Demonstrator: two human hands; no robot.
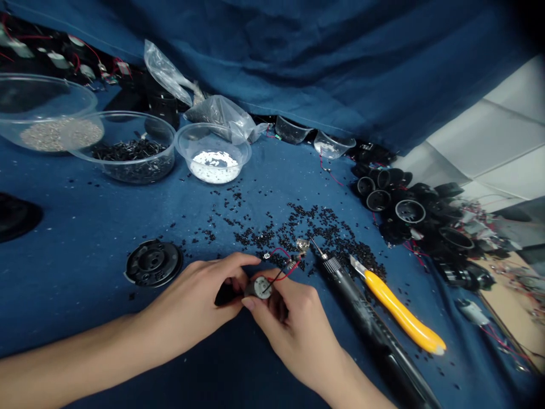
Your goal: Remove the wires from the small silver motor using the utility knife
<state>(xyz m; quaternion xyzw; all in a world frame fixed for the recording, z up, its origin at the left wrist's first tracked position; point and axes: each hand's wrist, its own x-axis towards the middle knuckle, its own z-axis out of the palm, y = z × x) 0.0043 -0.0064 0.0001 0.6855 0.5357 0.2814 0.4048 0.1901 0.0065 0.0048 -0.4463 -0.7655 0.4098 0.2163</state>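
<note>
A small motor (pixel 260 287) w/ red and black wires (pixel 284 267) is pinched between left hand (pixel 200 298) and right hand (pixel 293 324), low over the cloth (pixel 85 238), probably for steadiness. Driver (pixel 361 312) and knife (pixel 400 312) are laid just beside, within reach.

Two bare arms are seen at the near edge. No sleeves, gloves, rings or watch are worn on the left hand (pixel 200 295) or right hand (pixel 293 326). Short, plain nails are seen.
</note>
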